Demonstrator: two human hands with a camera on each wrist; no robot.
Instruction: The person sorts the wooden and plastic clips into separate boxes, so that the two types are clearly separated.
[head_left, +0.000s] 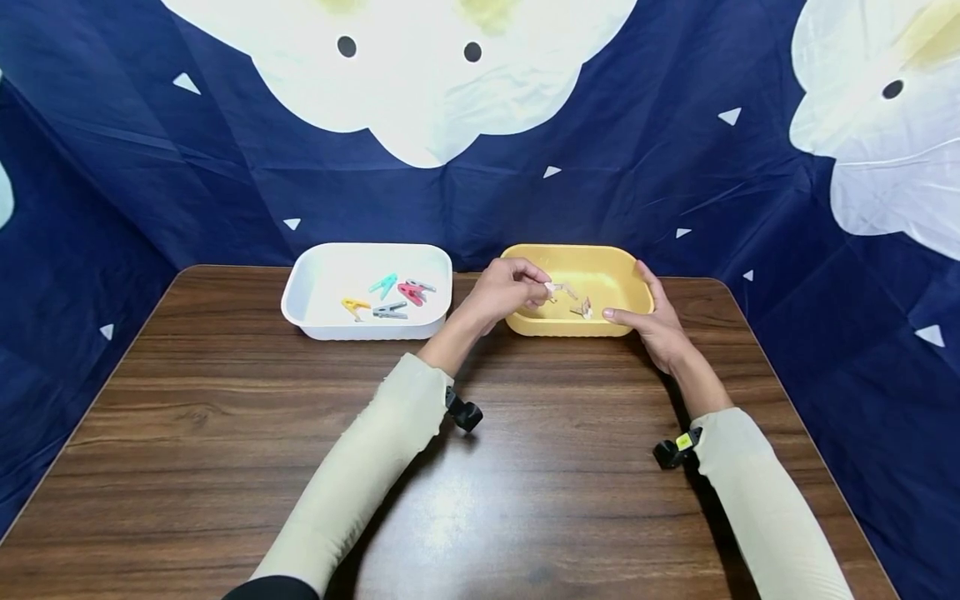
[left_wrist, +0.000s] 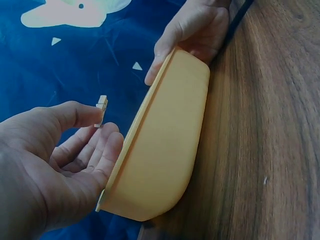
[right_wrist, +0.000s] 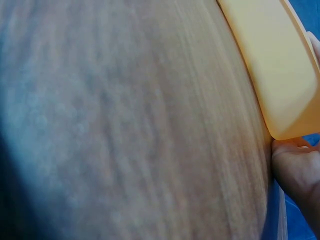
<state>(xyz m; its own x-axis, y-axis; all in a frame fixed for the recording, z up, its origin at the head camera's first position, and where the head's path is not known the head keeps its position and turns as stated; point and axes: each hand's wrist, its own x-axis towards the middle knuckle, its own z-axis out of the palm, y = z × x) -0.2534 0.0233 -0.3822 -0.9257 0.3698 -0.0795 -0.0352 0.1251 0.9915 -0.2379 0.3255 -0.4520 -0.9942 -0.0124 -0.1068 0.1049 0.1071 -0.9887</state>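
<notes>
My left hand (head_left: 504, 292) reaches over the left end of a yellow plastic basin (head_left: 570, 327). Between thumb and fingertips it pinches a small pale clothespin (left_wrist: 101, 111), held upright just above the rim in the left wrist view. My right hand (head_left: 658, 332) grips the basin's right end, thumb on the front corner of the rim and fingers round the outer side. Inside the basin, near its front wall, lies a small pinkish-white clip (head_left: 587, 310). Another pale piece shows close to the left fingertips.
A white basin (head_left: 330, 330) stands left of the yellow one, holding several plastic clips: a teal clip (head_left: 385, 285), a red clip (head_left: 411, 292), a yellow clip (head_left: 354, 307) and grey ones. Both basins sit at the back of the wooden table (head_left: 300, 450), against a dark blue curtain (head_left: 480, 200).
</notes>
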